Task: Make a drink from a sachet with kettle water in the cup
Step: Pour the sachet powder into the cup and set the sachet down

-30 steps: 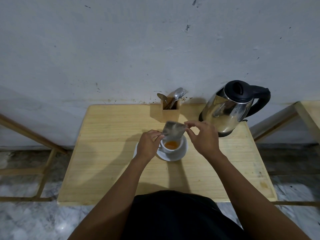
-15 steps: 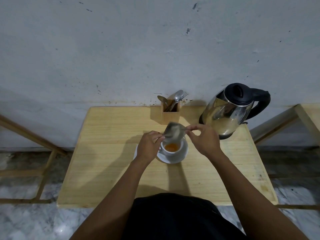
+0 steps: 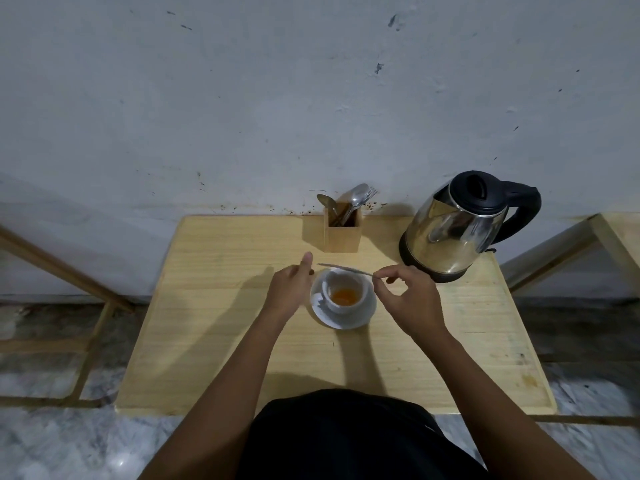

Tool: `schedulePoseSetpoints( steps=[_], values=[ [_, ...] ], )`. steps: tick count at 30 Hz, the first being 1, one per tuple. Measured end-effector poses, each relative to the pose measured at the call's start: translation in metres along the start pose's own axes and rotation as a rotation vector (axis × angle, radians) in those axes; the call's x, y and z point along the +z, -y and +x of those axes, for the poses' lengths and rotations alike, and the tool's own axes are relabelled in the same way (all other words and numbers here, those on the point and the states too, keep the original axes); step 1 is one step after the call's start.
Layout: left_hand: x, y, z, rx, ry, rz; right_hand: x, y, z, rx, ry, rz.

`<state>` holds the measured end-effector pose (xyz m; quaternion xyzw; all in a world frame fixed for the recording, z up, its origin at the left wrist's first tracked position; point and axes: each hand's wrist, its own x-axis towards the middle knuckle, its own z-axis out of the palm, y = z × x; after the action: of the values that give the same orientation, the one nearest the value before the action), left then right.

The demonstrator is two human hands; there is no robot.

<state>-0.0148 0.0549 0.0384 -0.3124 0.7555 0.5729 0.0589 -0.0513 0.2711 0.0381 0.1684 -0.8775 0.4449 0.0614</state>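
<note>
A white cup (image 3: 360, 289) with orange powder (image 3: 343, 296) at its bottom stands on a white saucer (image 3: 353, 318) in the middle of the wooden table (image 3: 221, 306). Just above the cup's far rim the silvery sachet (image 3: 346, 269) lies flat, seen edge-on. My right hand (image 3: 405, 299) pinches its right end. My left hand (image 3: 291, 289) is curled with the thumb raised at the sachet's left end; contact there is unclear. The steel kettle (image 3: 450, 233) with black lid and handle stands at the back right.
A wooden holder (image 3: 343, 233) with spoons and a fork stands at the back of the table against the wall. A small white scrap (image 3: 316, 299) lies on the saucer's left side. Wooden frames stand on both sides over a marble floor.
The sachet has gone from tilted over the cup to flat and edge-on. My left thumb has lifted, and my hands have spread slightly apart.
</note>
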Motion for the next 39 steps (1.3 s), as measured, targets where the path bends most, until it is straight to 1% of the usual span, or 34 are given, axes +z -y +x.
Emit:
schedulePoseSetpoints(
  steps=[2,3,4,5,6,8,9,11,13,15,18,22,25,27,29,30,31,32,34,37,39],
  values=[
    [-0.006,-0.007,-0.002,-0.178,0.163,-0.091,0.003,-0.001,-0.006,-0.164,-0.041,-0.049],
    [-0.008,-0.008,-0.004,-0.227,0.256,-0.128,0.005,-0.002,-0.007,-0.226,-0.051,-0.068],
    [-0.008,-0.008,-0.004,-0.24,0.322,-0.154,0.007,-0.002,-0.008,-0.28,-0.056,-0.08],
    [-0.008,-0.009,-0.005,-0.229,0.35,-0.182,0.009,0.0,-0.008,-0.325,-0.057,-0.082],
    [-0.006,-0.009,-0.007,-0.203,0.337,-0.214,0.011,0.002,-0.009,-0.357,-0.046,-0.078],
    [-0.004,-0.008,-0.009,-0.148,0.252,-0.307,0.015,0.005,-0.011,-0.368,0.012,-0.08],
    [-0.005,-0.007,-0.01,-0.13,0.22,-0.355,0.017,0.005,-0.011,-0.335,0.055,-0.09],
    [-0.009,-0.001,-0.008,-0.101,0.162,-0.397,0.022,0.001,-0.012,-0.186,0.159,-0.094],
    [-0.015,0.009,-0.005,-0.06,0.062,-0.317,0.029,-0.007,-0.012,-0.002,0.257,-0.077],
    [-0.021,0.021,-0.003,-0.032,-0.056,-0.244,0.038,-0.014,-0.009,0.129,0.343,-0.093],
    [-0.029,0.039,0.001,-0.058,-0.176,-0.206,0.051,-0.019,-0.006,0.193,0.452,-0.144],
    [-0.034,0.066,0.013,-0.099,-0.23,-0.164,0.058,-0.019,-0.001,0.216,0.503,-0.165],
    [-0.031,0.083,0.024,-0.106,-0.23,-0.068,0.057,-0.018,0.005,0.227,0.526,-0.151],
    [-0.027,0.087,0.027,-0.093,-0.264,0.045,0.056,-0.018,0.007,0.23,0.541,-0.161],
    [-0.023,0.09,0.028,-0.046,-0.403,0.265,0.056,-0.018,0.01,0.231,0.544,-0.17],
    [-0.021,0.093,0.028,0.012,-0.461,0.37,0.056,-0.019,0.011,0.231,0.548,-0.169],
    [-0.019,0.095,0.026,0.085,-0.485,0.457,0.056,-0.019,0.011,0.231,0.554,-0.166],
    [-0.017,0.1,0.026,0.161,-0.467,0.53,0.056,-0.019,0.012,0.232,0.559,-0.163],
    [-0.015,0.108,0.027,0.255,-0.348,0.66,0.057,-0.019,0.013,0.237,0.561,-0.159],
    [-0.01,0.122,0.031,0.297,-0.153,0.808,0.057,-0.02,0.014,0.233,0.56,-0.149],
    [-0.008,0.13,0.034,0.291,-0.106,0.874,0.057,-0.02,0.014,0.227,0.562,-0.152]
  ],
)
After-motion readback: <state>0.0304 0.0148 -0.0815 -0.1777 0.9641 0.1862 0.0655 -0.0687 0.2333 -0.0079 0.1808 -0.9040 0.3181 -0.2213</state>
